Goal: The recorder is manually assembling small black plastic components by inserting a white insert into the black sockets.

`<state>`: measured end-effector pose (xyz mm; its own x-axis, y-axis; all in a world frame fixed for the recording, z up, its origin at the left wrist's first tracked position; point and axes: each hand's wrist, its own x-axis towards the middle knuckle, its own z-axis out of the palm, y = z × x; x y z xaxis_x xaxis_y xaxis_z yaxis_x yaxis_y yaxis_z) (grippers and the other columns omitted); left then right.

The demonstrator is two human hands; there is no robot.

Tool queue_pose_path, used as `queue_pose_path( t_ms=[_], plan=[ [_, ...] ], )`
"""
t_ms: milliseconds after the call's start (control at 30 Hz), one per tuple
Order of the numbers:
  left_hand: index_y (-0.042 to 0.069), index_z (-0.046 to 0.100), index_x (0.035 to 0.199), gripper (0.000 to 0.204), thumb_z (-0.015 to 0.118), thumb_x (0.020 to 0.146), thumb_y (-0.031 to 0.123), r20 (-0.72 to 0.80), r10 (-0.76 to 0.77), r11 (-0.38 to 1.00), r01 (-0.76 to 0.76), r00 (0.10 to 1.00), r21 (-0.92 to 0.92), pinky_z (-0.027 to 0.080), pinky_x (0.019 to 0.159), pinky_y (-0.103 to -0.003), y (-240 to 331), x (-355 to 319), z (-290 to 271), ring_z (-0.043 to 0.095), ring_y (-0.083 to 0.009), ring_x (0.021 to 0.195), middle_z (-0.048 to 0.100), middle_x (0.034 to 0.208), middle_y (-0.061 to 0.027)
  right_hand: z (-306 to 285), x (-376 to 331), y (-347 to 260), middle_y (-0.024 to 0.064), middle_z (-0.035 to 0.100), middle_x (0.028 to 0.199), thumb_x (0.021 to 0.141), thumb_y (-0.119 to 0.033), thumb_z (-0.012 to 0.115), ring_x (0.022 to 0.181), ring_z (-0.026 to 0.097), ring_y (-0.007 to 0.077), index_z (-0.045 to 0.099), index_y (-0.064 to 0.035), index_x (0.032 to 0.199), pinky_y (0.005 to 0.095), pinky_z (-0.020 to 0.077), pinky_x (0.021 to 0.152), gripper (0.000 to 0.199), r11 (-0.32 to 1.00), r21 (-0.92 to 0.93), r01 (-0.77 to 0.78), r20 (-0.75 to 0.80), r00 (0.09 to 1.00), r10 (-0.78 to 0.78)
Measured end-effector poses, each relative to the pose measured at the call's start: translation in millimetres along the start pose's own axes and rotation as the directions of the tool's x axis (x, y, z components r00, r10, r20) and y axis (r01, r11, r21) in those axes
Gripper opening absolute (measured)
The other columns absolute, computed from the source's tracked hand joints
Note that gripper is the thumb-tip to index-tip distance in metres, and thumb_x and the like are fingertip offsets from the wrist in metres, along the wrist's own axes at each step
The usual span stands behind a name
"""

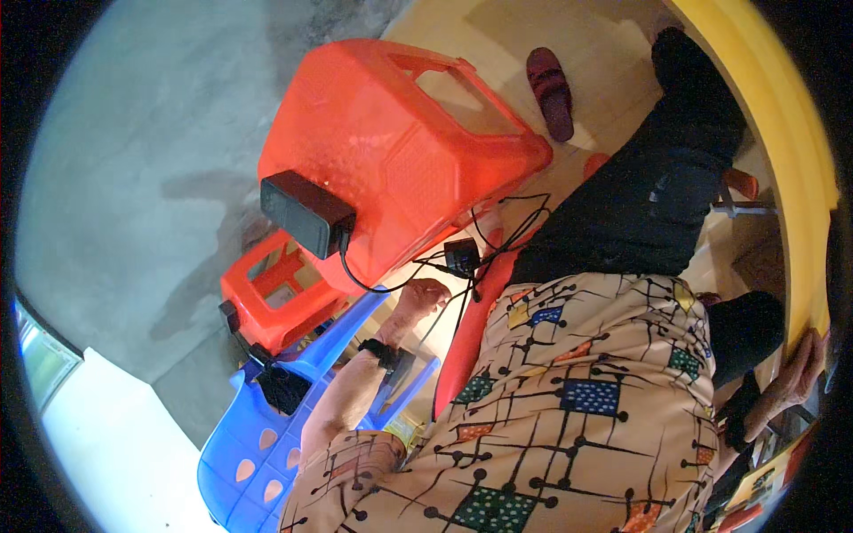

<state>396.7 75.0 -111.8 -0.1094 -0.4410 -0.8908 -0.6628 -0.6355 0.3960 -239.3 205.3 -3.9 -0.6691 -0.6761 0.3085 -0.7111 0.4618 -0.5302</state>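
Observation:
My left hand (425,297), with a black watch (380,353) at its wrist, is beside the large red plastic stool (391,151), its fingers curled in next to a tangle of thin black cables (511,240). Whatever those fingers may hold is too small to make out. A small black plug-like block (461,257) hangs among the cables just above the hand. On the stool lies a black box (306,214) with a cable running from its end toward the hand. My right hand (798,373) rests at the far right on the yellow curved edge (791,178), fingers stretched along it.
A smaller red stool (289,289) stands left of the hand, with a black cord and a small black block (227,313) on it. Below is a blue plastic chair (249,444) with holes. A dark red slipper (551,93) lies on the floor.

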Motion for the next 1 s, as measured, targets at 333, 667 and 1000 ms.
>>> queue_pose_path(
  t_ms=[333, 667, 1000],
  plan=[
    [0.006, 0.067, 0.076, 0.023, 0.061, 0.085, 0.027, -0.095, 0.27, 0.866, -0.285, 0.958, -0.411, 0.027, 0.037, -0.022, -63, 58, 30, 0.045, -0.0069, 0.046, 0.06, 0.064, -0.0017, -1, -3, 7, 0.01, 0.056, 0.123, 0.09, -0.011, 0.057, 0.111, 0.052, 0.017, 0.062, -0.0007, 0.111, 0.0263, 0.041, 0.094, 0.024, 0.976, 0.125, -0.181, -0.063, 0.98, 0.19],
    [0.005, 0.059, 0.107, 0.038, 0.051, 0.088, 0.038, 0.105, -0.093, 0.869, 0.132, 0.99, -0.478, 0.036, 0.059, -0.019, -7, 8, 25, 0.045, -0.0069, 0.07, 0.054, 0.083, 0.0029, 3, -6, -18, 0.0126, 0.057, 0.121, 0.089, -0.004, 0.054, 0.114, 0.051, 0.022, 0.062, 0.0023, 0.108, 0.0298, 0.0404, 0.097, 0.022, 0.983, 0.108, -0.147, -0.065, 0.986, 0.155],
    [0.01, 0.054, 0.091, 0.024, 0.044, 0.092, 0.032, 0.114, -0.289, 0.737, 0.297, 0.951, -0.608, 0.034, 0.059, -0.021, -36, -12, 33, 0.04, -0.0063, 0.067, 0.047, 0.077, 0.0039, 7, -5, -29, 0.0179, 0.054, 0.124, 0.092, -0.004, 0.048, 0.114, 0.052, 0.0258, 0.062, 0.0037, 0.11, 0.0326, 0.0445, 0.096, 0.024, 0.994, -0.078, -0.078, -0.019, 0.997, 0.077]
  ],
)
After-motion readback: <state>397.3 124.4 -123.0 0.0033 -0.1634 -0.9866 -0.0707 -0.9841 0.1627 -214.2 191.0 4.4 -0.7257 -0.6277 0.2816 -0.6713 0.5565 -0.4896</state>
